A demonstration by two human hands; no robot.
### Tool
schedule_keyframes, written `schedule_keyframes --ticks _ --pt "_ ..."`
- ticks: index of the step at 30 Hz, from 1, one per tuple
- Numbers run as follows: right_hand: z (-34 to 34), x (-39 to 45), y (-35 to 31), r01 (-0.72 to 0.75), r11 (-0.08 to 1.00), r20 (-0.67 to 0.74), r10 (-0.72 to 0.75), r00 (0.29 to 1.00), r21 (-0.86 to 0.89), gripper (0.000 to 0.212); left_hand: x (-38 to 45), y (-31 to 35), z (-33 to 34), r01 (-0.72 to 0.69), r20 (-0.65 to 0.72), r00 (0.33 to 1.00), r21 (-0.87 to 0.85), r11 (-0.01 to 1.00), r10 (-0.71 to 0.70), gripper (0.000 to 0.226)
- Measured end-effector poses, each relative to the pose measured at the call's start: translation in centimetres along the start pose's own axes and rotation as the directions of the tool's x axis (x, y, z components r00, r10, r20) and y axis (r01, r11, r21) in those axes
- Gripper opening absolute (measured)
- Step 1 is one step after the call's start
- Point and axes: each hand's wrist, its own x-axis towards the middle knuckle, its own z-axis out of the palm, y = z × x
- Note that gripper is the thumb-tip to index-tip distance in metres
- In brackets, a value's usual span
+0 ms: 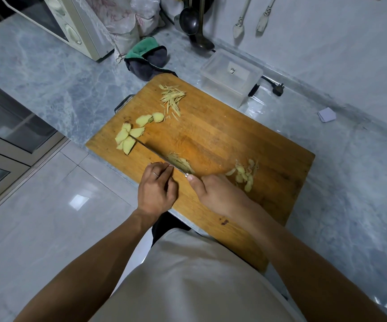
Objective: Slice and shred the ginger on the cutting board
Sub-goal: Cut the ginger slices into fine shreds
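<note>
While gripped, knife beside ginger.

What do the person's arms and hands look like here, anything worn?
Both forearms are bare, with no sleeves showing up to the frame's edge. The left hand wears a thin silver-coloured ring on one finger. The right hand shows no ring, glove or watch. No wristbands or markings show on either arm. A light beige garment covers the torso.

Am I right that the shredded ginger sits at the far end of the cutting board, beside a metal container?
Not quite. The head view shows the shredded ginger at the far end of the cutting board, but the container beside it is clear plastic, not metal.
</note>
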Motion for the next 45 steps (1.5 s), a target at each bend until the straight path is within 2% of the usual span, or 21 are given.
schedule_keyframes --ticks 8,20,34,45 --pt "-0.1 -0.2 0.4 0.001 0.999 -0.022 0.0 1.0 0.052 0.065 -0.1 0.1 -0.2 0.006 0.018 1.0 -0.003 1.0 -0.006 0.035" --pt "-0.5 -0.1 0.3 0.002 0.999 0.015 -0.003 1.0 0.038 0.068 0.0 0.1 -0.2 -0.001 0.003 1.0 -0.014 1.0 0.001 0.035" --pt "-0.4 -0.3 0.3 -0.007 1.0 -0.003 0.007 1.0 0.024 0.062 -0.2 0.0 -0.3 -0.004 0.062 0.998 -0.002 1.0 0.004 0.037" --pt "-0.5 -1.0 -0.2 0.027 0.999 -0.033 -0.026 0.999 0.025 0.069 -0.3 -0.1 -0.2 0.007 0.051 0.999 0.009 1.0 -0.007 0.036"
